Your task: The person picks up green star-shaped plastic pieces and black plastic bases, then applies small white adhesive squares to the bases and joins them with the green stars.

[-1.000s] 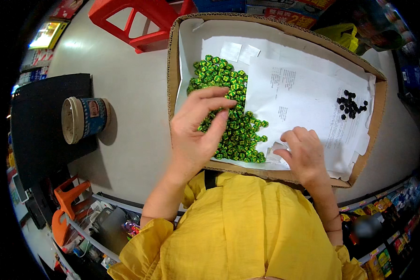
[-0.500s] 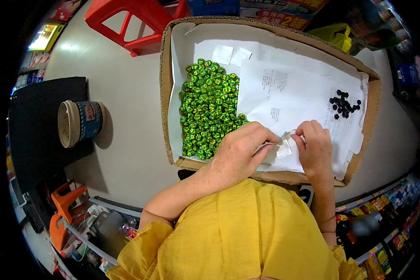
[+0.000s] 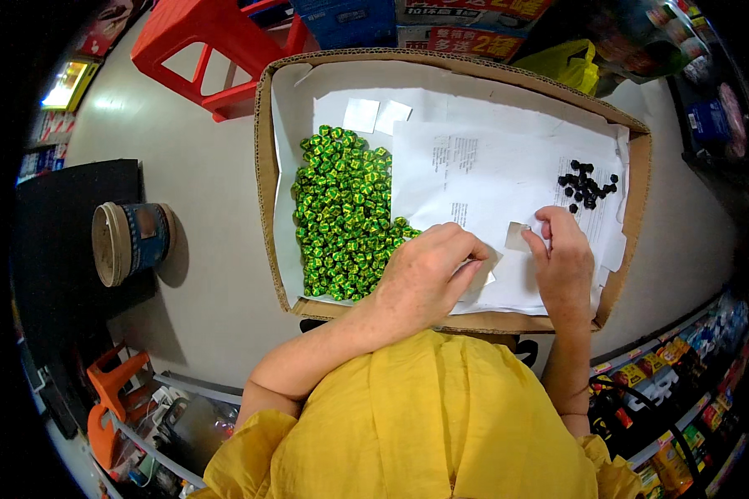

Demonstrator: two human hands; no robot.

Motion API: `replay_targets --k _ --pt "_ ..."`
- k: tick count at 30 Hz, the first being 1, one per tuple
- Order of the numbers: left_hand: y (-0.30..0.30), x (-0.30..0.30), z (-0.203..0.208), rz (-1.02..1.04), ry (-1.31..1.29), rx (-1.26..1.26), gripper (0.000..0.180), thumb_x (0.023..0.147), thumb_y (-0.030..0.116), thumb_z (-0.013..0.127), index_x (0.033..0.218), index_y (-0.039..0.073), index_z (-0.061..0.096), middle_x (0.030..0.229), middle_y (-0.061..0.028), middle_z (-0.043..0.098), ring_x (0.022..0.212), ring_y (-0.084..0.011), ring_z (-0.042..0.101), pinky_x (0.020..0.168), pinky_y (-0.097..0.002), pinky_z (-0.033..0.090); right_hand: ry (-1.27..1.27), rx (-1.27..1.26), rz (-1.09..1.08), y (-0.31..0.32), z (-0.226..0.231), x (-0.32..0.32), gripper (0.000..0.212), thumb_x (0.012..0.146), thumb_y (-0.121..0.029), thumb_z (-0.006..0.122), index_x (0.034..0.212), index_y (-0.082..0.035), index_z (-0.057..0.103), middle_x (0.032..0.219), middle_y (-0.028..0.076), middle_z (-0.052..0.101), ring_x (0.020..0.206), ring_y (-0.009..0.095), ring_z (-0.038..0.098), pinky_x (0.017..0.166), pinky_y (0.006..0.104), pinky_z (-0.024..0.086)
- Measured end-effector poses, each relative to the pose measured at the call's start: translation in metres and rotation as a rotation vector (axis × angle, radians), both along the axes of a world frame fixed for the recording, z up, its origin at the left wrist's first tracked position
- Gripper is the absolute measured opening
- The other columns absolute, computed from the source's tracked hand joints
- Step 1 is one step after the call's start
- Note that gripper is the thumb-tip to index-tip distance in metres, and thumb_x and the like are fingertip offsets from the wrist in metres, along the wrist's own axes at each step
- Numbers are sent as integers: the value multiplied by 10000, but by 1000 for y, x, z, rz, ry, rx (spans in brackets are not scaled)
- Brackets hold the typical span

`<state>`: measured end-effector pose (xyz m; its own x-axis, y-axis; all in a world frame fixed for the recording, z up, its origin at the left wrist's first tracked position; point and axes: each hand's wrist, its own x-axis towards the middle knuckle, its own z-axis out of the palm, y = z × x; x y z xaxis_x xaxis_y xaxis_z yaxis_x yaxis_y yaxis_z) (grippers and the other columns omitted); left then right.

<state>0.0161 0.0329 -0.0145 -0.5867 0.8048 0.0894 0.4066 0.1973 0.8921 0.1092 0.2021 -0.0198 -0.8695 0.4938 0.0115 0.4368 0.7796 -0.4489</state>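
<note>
My left hand (image 3: 433, 268) is closed, pinching thin pale square wrappers (image 3: 484, 279) that its fingers partly hide. Apart from it, my right hand (image 3: 564, 259) holds one small silvery-white wrapper (image 3: 517, 237) by the edge between thumb and forefinger. Both are over a white printed sheet (image 3: 483, 179) inside a shallow cardboard box (image 3: 268, 179). Heaped to the left are many small balls (image 3: 343, 220) in shiny green and yellow wrapping. Small black lumps (image 3: 587, 186) lie scattered at the right. Near the far wall rest two white squares, one wrapper (image 3: 360, 115) beside another.
Beyond the box stand a red plastic stool (image 3: 212, 50) and stacked cartons (image 3: 458, 37). A yellow plastic bag (image 3: 566, 66) touches the far right area. At left is a blue and white bucket (image 3: 133, 241). An orange stool (image 3: 112, 391) and shelves of packets (image 3: 666, 382) flank me.
My right hand has drawn one wrapper away from those in my left hand, and a gap now shows between them. The whole view has shifted slightly.
</note>
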Motion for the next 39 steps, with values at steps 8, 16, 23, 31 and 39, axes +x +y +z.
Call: replay_targets --k 8,16,23,31,39 --pt "17 -1 7 74 -31 76 203 736 23 658 926 15 584 813 -76 600 703 -204 585 654 -280 474 -8 -273 73 1 21 3 116 750 -30 618 834 -25 539 773 85 578 686 203 577 605 306 445" --pt "11 -6 9 88 -661 43 204 758 15 677 942 0 592 806 -3 595 765 -53 547 692 -203 457 251 -481 59 -2 18 6 188 741 41 633 906 -4 555 767 31 591 680 83 541 627 217 443" --pt "7 -3 13 179 -658 145 176 768 35 659 936 0 617 763 -7 610 707 -59 534 660 -205 458 299 -799 154 -12 24 3 118 773 -16 643 875 11 589 732 12 582 684 61 499 623 196 411" --pt "2 -1 13 156 -697 113 162 780 50 650 930 -9 635 760 -28 626 713 -66 545 653 -208 457 294 -721 138 -16 28 1 45 778 -7 610 819 11 599 652 4 565 602 70 499 571 205 421" --pt "-3 4 15 156 -444 80 180 766 6 642 945 -3 632 786 -47 631 718 -91 580 654 -217 468 306 -306 243 -25 39 1 164 705 1 639 858 -30 588 748 34 585 634 135 544 566 264 416"
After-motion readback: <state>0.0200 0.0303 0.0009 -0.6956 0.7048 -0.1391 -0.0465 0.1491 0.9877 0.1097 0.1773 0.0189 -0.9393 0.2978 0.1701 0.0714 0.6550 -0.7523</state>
